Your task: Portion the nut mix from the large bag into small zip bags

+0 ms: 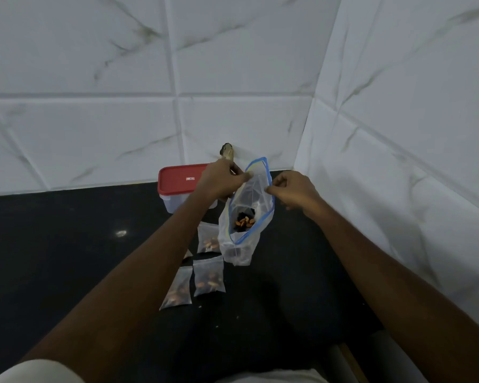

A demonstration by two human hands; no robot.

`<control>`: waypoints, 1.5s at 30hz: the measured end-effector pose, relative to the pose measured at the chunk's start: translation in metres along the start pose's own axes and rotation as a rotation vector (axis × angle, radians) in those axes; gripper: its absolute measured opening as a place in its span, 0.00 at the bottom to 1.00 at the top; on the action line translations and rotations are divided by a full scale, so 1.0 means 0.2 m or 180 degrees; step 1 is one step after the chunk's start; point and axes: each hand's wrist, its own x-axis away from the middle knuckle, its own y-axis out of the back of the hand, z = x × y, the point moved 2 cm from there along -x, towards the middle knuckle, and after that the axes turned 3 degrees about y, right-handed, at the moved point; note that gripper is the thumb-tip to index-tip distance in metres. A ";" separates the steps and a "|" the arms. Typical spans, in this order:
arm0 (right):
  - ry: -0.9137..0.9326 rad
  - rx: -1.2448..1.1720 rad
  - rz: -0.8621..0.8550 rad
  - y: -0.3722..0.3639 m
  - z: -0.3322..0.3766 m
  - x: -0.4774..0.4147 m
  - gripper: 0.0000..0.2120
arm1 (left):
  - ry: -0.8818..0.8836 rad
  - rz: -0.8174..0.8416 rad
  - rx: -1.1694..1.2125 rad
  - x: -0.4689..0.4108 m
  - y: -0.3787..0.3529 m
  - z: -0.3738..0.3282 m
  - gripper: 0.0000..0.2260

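The large clear bag (pixel 248 194) with a blue zip rim stands open on the black counter, a small heap of nut mix (pixel 244 223) at its bottom. My left hand (pixel 221 178) pinches the left side of its rim, and my right hand (pixel 293 189) pinches the right side, holding the mouth apart. Three small zip bags with nuts lie flat to the left of it: one (pixel 208 239) beside the large bag, one (pixel 208 276) nearer me, one (pixel 178 288) further left. A corner of another small bag (pixel 188 254) peeks out from under my left forearm.
A clear plastic box with a red lid (pixel 177 179) stands behind my left hand against the white marble-tile wall. A dark, tan object (pixel 226 151) sticks up behind my left hand. A second tiled wall (pixel 398 161) closes the right side. The black counter (pixel 67 244) stretches left.
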 end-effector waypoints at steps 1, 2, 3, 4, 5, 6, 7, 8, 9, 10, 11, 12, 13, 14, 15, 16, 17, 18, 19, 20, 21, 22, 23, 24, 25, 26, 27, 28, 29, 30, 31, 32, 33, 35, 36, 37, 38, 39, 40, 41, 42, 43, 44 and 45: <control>0.0029 -0.0049 0.0019 -0.01 -0.01 0.00 0.05 | -0.0091 -0.0048 -0.0132 0.00 0.00 0.00 0.09; 0.0065 -0.0155 -0.0057 -0.01 -0.01 -0.01 0.04 | -0.0151 -0.0168 -0.0211 -0.01 0.01 -0.01 0.05; 0.0111 -0.0243 -0.0219 0.00 -0.02 -0.01 0.03 | -0.0181 -0.0354 -0.0289 -0.01 0.02 -0.01 0.04; 0.0201 -0.0208 -0.0453 0.02 -0.02 -0.02 0.03 | -0.0204 -0.0599 -0.0417 -0.01 0.04 -0.02 0.05; 0.0323 -0.0048 -0.0704 0.04 -0.02 -0.02 0.03 | -0.0238 -0.0832 -0.0589 -0.01 0.05 -0.02 0.06; 0.0442 0.0147 -0.0880 0.06 -0.03 -0.03 0.04 | -0.0269 -0.0973 -0.0744 -0.01 0.06 -0.03 0.07; 0.0541 0.0313 -0.0929 0.07 -0.03 -0.05 0.05 | -0.0267 -0.0964 -0.0840 -0.01 0.05 -0.03 0.07; 0.0597 0.0429 -0.0844 0.07 -0.04 -0.06 0.05 | -0.0241 -0.0814 -0.0793 -0.01 0.05 -0.03 0.08; 0.0630 0.0480 -0.0694 0.06 -0.05 -0.07 0.04 | -0.0168 -0.0559 -0.0582 -0.02 0.03 -0.02 0.09; 0.0655 0.0486 -0.0571 0.05 -0.06 -0.08 0.04 | -0.0072 -0.0288 -0.0250 -0.02 0.02 -0.01 0.09; 0.0697 0.0467 -0.0521 0.05 -0.06 -0.09 0.04 | 0.0050 -0.0131 0.0076 -0.03 0.01 0.00 0.10; 0.0753 0.0422 -0.0527 0.05 -0.06 -0.10 0.04 | 0.0129 -0.0128 0.0276 -0.04 0.01 0.01 0.13; 0.0812 0.0359 -0.0554 0.06 -0.06 -0.11 0.04 | 0.0168 -0.0217 0.0339 -0.05 0.01 0.01 0.16; 0.0884 0.0285 -0.0578 0.08 -0.05 -0.11 0.05 | 0.0188 -0.0339 0.0345 -0.06 0.01 0.02 0.19; 0.0960 0.0205 -0.0585 0.09 -0.05 -0.12 0.06 | 0.0198 -0.0443 0.0357 -0.07 0.02 0.02 0.22; 0.1036 0.0136 -0.0579 0.11 -0.04 -0.13 0.08 | 0.0175 -0.0498 0.0368 -0.09 0.02 0.02 0.24; 0.1109 0.0081 -0.0556 0.12 -0.02 -0.14 0.09 | 0.0118 -0.0518 0.0340 -0.11 0.03 0.02 0.25; 0.1194 0.0045 -0.0519 0.13 -0.01 -0.15 0.10 | 0.0018 -0.0504 0.0279 -0.13 0.04 0.02 0.24; 0.1281 0.0013 -0.0486 0.14 0.00 -0.16 0.11 | -0.0091 -0.0455 0.0219 -0.14 0.04 0.01 0.22; 0.1351 -0.0020 -0.0471 0.15 0.00 -0.17 0.11 | -0.0178 -0.0370 0.0198 -0.15 0.05 0.00 0.19; 0.1396 -0.0058 -0.0469 0.15 0.01 -0.18 0.10 | -0.0221 -0.0240 0.0198 -0.16 0.05 -0.01 0.16; 0.1426 -0.0081 -0.0462 0.15 0.01 -0.18 0.09 | -0.0211 -0.0056 0.0201 -0.17 0.05 -0.02 0.13; 0.1452 -0.0084 -0.0443 0.15 0.01 -0.18 0.09 | -0.0158 0.0194 0.0208 -0.17 0.04 -0.02 0.11; 0.1469 -0.0067 -0.0411 0.13 0.01 -0.18 0.08 | -0.0103 0.0472 0.0233 -0.15 0.04 -0.02 0.11; 0.1473 -0.0037 -0.0379 0.11 0.00 -0.17 0.08 | -0.0072 0.0728 0.0289 -0.14 0.03 -0.02 0.14; 0.1466 -0.0003 -0.0364 0.10 -0.01 -0.17 0.08 | -0.0067 0.0948 0.0389 -0.13 0.03 -0.01 0.17; 0.1459 0.0033 -0.0377 0.08 -0.03 -0.16 0.08 | -0.0088 0.1129 0.0511 -0.12 0.03 0.00 0.18; 0.1445 0.0067 -0.0406 0.07 -0.04 -0.16 0.08 | -0.0121 0.1284 0.0642 -0.11 0.04 0.01 0.17; 0.1414 0.0099 -0.0434 0.07 -0.05 -0.16 0.07 | -0.0156 0.1434 0.0767 -0.09 0.06 0.02 0.15; 0.1366 0.0120 -0.0446 0.07 -0.06 -0.16 0.06 | -0.0192 0.1569 0.0869 -0.08 0.07 0.03 0.13; 0.1320 0.0123 -0.0440 0.07 -0.07 -0.16 0.06 | -0.0246 0.1673 0.0945 -0.07 0.08 0.04 0.13; 0.1292 0.0102 -0.0426 0.07 -0.07 -0.16 0.06 | -0.0307 0.1719 0.1006 -0.06 0.09 0.06 0.14; 0.1276 0.0063 -0.0408 0.07 -0.07 -0.16 0.05 | -0.0358 0.1705 0.1058 -0.06 0.09 0.07 0.14; 0.1258 -0.0031 -0.0374 0.08 -0.06 -0.16 0.05 | -0.0411 0.1541 0.1151 -0.06 0.08 0.07 0.13; 0.1250 -0.0082 -0.0371 0.08 -0.05 -0.16 0.04 | -0.0420 0.1411 0.1187 -0.06 0.08 0.07 0.11; 0.1237 -0.0142 -0.0355 0.08 -0.04 -0.15 0.03 | -0.0425 0.1248 0.1216 -0.06 0.08 0.06 0.09; 0.1199 -0.0192 -0.0301 0.07 -0.03 -0.15 0.04 | -0.0420 0.1064 0.1253 -0.06 0.08 0.05 0.08; 0.1146 -0.0211 -0.0213 0.07 -0.03 -0.14 0.08 | -0.0400 0.0878 0.1309 -0.06 0.07 0.05 0.07; 0.1085 -0.0193 -0.0095 0.06 -0.02 -0.12 0.14 | -0.0384 0.0690 0.1359 -0.07 0.06 0.05 0.08; 0.1021 -0.0134 0.0033 0.06 -0.02 -0.11 0.20 | -0.0384 0.0496 0.1370 -0.07 0.05 0.05 0.09; 0.0970 -0.0028 0.0167 0.06 -0.01 -0.10 0.25 | -0.0392 0.0303 0.1337 -0.07 0.05 0.05 0.10; 0.0939 0.0148 0.0282 0.05 0.00 -0.09 0.29 | -0.0396 0.0123 0.1298 -0.08 0.03 0.05 0.10; 0.0957 0.0393 0.0323 0.05 0.00 -0.08 0.30 | -0.0394 -0.0040 0.1277 -0.08 0.02 0.05 0.10; 0.1019 0.0617 0.0278 0.04 0.00 -0.08 0.29 | -0.0394 -0.0187 0.1265 -0.08 0.01 0.05 0.10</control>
